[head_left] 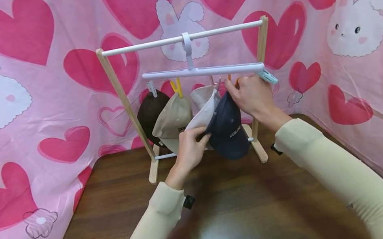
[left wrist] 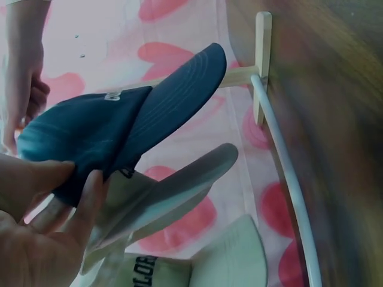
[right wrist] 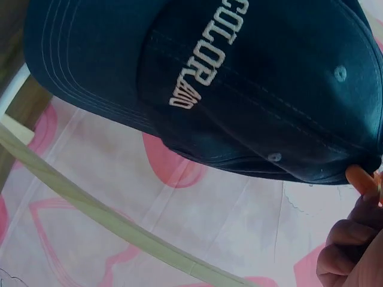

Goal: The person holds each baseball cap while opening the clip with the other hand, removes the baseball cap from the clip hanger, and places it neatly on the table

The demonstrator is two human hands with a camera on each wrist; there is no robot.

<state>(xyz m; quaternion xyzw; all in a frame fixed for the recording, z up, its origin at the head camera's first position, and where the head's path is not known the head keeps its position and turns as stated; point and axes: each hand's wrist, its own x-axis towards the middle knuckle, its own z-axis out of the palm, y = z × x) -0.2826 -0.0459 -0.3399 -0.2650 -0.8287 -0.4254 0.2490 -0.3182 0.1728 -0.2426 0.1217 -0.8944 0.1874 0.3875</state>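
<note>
A navy baseball cap (head_left: 228,130) with white lettering hangs brim down below the right part of a white hanger (head_left: 206,70). My left hand (head_left: 192,148) pinches the cap's left edge between thumb and fingers, as the left wrist view shows with the cap (left wrist: 90,128). At the cap's top, my right hand (head_left: 254,96) grips an orange clothespin (right wrist: 362,180), whose tip meets the cap's fabric (right wrist: 269,89). Beside it hang a white cap (head_left: 206,109), a beige cap (head_left: 176,115) on a yellow clothespin (head_left: 177,88), and a dark brown cap (head_left: 151,113) on a grey clothespin (head_left: 151,89).
The hanger hooks over the white top bar (head_left: 144,45) of a wooden-legged rack (head_left: 117,85) on a brown table (head_left: 226,212). A light blue clothespin (head_left: 268,77) sits at the hanger's right end. Pink heart-print cloth (head_left: 54,114) surrounds the table.
</note>
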